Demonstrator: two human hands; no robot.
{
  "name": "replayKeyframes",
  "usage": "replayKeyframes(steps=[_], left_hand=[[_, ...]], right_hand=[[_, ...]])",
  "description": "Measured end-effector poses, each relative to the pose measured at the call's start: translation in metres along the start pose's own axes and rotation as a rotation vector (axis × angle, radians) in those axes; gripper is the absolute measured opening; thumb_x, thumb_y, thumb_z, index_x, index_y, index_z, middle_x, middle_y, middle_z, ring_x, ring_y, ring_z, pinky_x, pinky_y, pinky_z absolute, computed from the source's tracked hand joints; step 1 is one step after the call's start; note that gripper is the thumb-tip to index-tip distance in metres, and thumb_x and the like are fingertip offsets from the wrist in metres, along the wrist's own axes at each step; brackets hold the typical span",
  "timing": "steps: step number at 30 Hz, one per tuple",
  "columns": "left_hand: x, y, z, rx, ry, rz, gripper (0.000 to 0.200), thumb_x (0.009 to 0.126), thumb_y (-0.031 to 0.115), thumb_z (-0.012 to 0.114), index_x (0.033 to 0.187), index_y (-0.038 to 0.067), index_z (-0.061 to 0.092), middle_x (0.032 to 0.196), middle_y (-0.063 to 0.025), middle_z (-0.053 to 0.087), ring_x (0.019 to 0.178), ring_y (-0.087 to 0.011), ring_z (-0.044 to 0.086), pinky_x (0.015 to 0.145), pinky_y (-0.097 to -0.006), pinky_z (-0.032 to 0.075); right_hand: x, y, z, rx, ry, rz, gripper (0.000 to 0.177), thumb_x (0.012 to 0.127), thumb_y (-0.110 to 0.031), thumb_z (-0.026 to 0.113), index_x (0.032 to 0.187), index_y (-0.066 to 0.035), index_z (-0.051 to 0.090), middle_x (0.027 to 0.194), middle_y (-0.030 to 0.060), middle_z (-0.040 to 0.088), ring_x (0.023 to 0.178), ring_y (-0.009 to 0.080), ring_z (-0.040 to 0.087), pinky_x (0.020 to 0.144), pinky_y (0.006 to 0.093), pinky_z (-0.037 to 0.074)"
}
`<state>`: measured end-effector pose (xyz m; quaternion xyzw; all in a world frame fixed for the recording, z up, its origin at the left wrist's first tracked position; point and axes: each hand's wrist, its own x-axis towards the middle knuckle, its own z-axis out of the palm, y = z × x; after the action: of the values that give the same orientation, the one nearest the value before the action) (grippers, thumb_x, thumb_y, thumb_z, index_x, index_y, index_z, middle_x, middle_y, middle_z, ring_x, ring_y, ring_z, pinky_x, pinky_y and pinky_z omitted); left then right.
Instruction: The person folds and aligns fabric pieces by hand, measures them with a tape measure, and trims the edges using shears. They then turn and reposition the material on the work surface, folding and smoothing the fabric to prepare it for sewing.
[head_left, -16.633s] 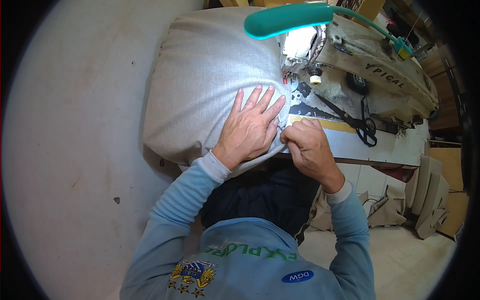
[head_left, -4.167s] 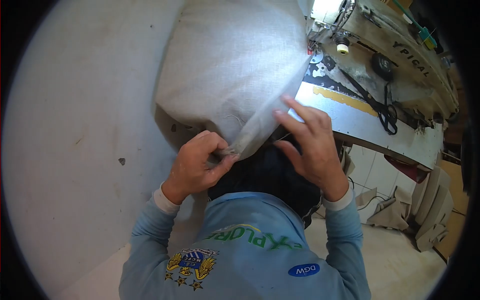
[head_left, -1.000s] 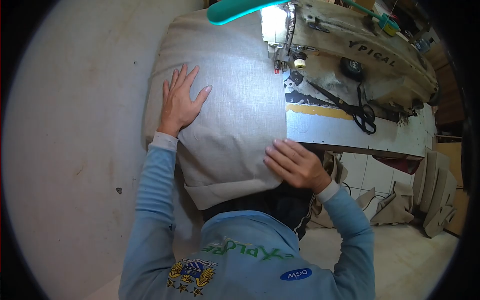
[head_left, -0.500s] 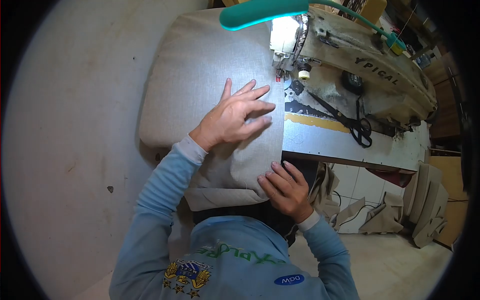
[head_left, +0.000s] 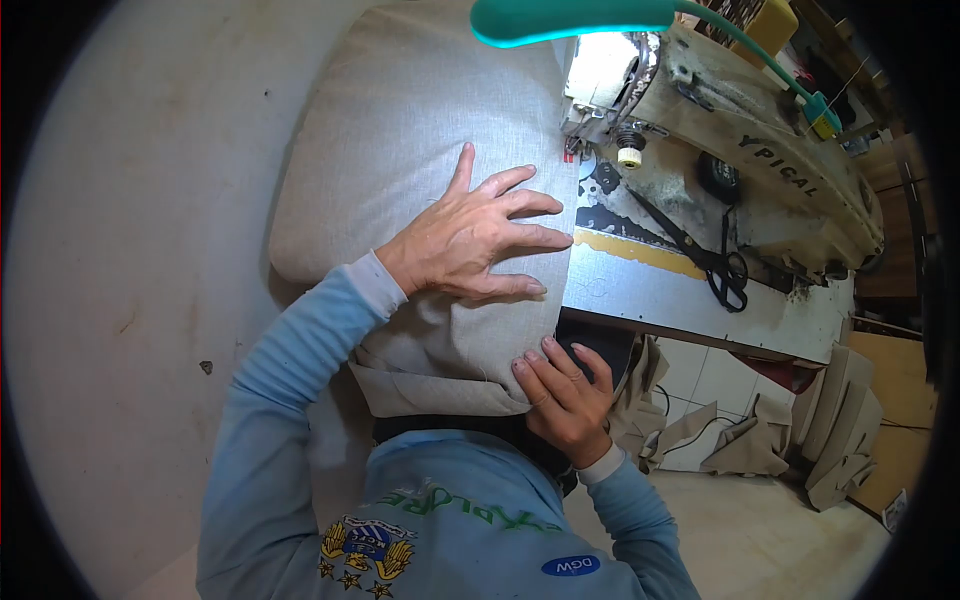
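Observation:
Grey-beige fabric (head_left: pixel 400 110) covers the left part of the sewing table, its right edge running up to the sewing machine's needle area (head_left: pixel 572 145). My left hand (head_left: pixel 478 232) lies on the fabric with its fingers spread, below the presser foot. At the lower corner of the cloth, my right hand (head_left: pixel 568 395) has its fingers on top of the edge, its thumb apart at the right and the palm off the table's front. A folded part of the fabric hangs toward my lap.
Black scissors (head_left: pixel 712 262) lie on the metal table (head_left: pixel 640 293) right of the fabric. A teal lamp (head_left: pixel 570 18) hangs over the machine head. Cloth scraps (head_left: pixel 750 440) and stacked beige pieces (head_left: pixel 842 425) are on the floor at the right. A wall is at the left.
My left hand has spread its fingers wider and lies flatter on the cloth. The right hand stays at the fabric's lower corner. The view has shifted slightly.

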<state>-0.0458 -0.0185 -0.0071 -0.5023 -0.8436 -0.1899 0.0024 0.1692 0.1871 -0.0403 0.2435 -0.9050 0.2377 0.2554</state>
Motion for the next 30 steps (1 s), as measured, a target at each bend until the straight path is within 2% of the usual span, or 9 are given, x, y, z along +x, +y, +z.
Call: replayKeyframes(steps=[2, 9, 15, 16, 19, 22, 25, 26, 30], left_hand=[[0.002, -0.003, -0.001, 0.000, -0.021, 0.008, 0.066, 0.089, 0.076, 0.074, 0.143, 0.038, 0.072, 0.158, -0.0064, 0.059, 0.160, -0.0457, 0.036, 0.119, -0.0932, 0.004], [0.020, -0.024, -0.008, 0.054, -0.021, -0.019, 0.066, 0.090, 0.076, 0.072, 0.144, 0.037, 0.072, 0.160, -0.0069, 0.056, 0.161, -0.0425, 0.035, 0.120, -0.0926, 0.008], [0.039, -0.050, -0.016, 0.117, 0.013, 0.009, 0.066, 0.094, 0.076, 0.069, 0.147, 0.037, 0.070, 0.146, -0.0138, 0.057, 0.151, -0.0391, 0.043, 0.124, -0.0868, 0.014], [0.042, -0.056, -0.014, 0.151, 0.065, 0.050, 0.065, 0.094, 0.074, 0.069, 0.148, 0.038, 0.070, 0.136, -0.0147, 0.057, 0.144, -0.0372, 0.047, 0.127, -0.0831, 0.012], [0.051, -0.067, -0.018, 0.185, 0.079, 0.110, 0.059, 0.094, 0.073, 0.070, 0.142, 0.038, 0.074, 0.134, -0.0120, 0.060, 0.140, -0.0354, 0.050, 0.130, -0.0774, 0.012], [0.054, -0.066, -0.025, 0.192, 0.121, 0.219, 0.056, 0.094, 0.072, 0.071, 0.133, 0.032, 0.079, 0.130, -0.0084, 0.063, 0.135, -0.0325, 0.054, 0.130, -0.0713, 0.017], [0.038, -0.034, -0.032, 0.100, 0.061, 0.205, 0.057, 0.093, 0.071, 0.072, 0.126, 0.026, 0.082, 0.127, -0.0063, 0.065, 0.132, -0.0304, 0.057, 0.128, -0.0686, 0.023], [0.028, -0.020, -0.028, 0.072, 0.063, 0.163, 0.058, 0.094, 0.071, 0.071, 0.124, 0.023, 0.082, 0.129, -0.0057, 0.066, 0.133, -0.0300, 0.057, 0.126, -0.0692, 0.025], [0.008, -0.008, -0.013, -0.019, 0.050, 0.062, 0.063, 0.093, 0.071, 0.072, 0.136, 0.026, 0.076, 0.137, -0.0078, 0.065, 0.138, -0.0324, 0.055, 0.124, -0.0774, 0.024]], right_hand=[[0.003, 0.000, -0.002, -0.007, -0.015, 0.008, 0.035, 0.089, -0.007, 0.073, 0.123, -0.014, 0.083, 0.123, 0.0029, 0.079, 0.126, 0.0232, 0.074, 0.110, 0.0472, 0.048], [0.029, 0.021, 0.001, -0.075, -0.015, -0.012, 0.036, 0.087, -0.006, 0.075, 0.121, -0.013, 0.083, 0.120, 0.0027, 0.079, 0.124, 0.0214, 0.074, 0.110, 0.0471, 0.046], [0.062, 0.045, 0.003, -0.090, -0.036, -0.051, 0.039, 0.081, -0.005, 0.078, 0.120, -0.011, 0.082, 0.118, 0.0050, 0.080, 0.119, 0.0210, 0.075, 0.106, 0.0464, 0.048], [0.066, 0.049, 0.005, -0.088, -0.038, -0.056, 0.039, 0.081, -0.006, 0.079, 0.120, -0.010, 0.081, 0.119, 0.0053, 0.080, 0.118, 0.0214, 0.076, 0.106, 0.0466, 0.048], [0.078, 0.058, 0.004, -0.091, -0.053, -0.078, 0.040, 0.080, -0.007, 0.080, 0.120, -0.010, 0.081, 0.118, 0.0063, 0.080, 0.117, 0.0225, 0.076, 0.104, 0.0458, 0.049], [0.078, 0.059, 0.005, -0.091, -0.065, -0.078, 0.041, 0.079, -0.008, 0.081, 0.120, -0.010, 0.081, 0.118, 0.0060, 0.080, 0.118, 0.0224, 0.075, 0.104, 0.0449, 0.049], [0.076, 0.060, 0.006, -0.102, -0.069, -0.079, 0.043, 0.079, -0.009, 0.081, 0.122, -0.010, 0.081, 0.120, 0.0060, 0.080, 0.119, 0.0223, 0.075, 0.104, 0.0450, 0.049], [0.076, 0.059, 0.006, -0.101, -0.069, -0.073, 0.044, 0.079, -0.009, 0.081, 0.123, -0.010, 0.081, 0.121, 0.0061, 0.079, 0.120, 0.0224, 0.074, 0.105, 0.0452, 0.049], [0.075, 0.059, 0.005, -0.096, -0.083, -0.064, 0.045, 0.079, -0.011, 0.081, 0.124, -0.010, 0.081, 0.124, 0.0062, 0.078, 0.121, 0.0229, 0.074, 0.105, 0.0462, 0.049]])
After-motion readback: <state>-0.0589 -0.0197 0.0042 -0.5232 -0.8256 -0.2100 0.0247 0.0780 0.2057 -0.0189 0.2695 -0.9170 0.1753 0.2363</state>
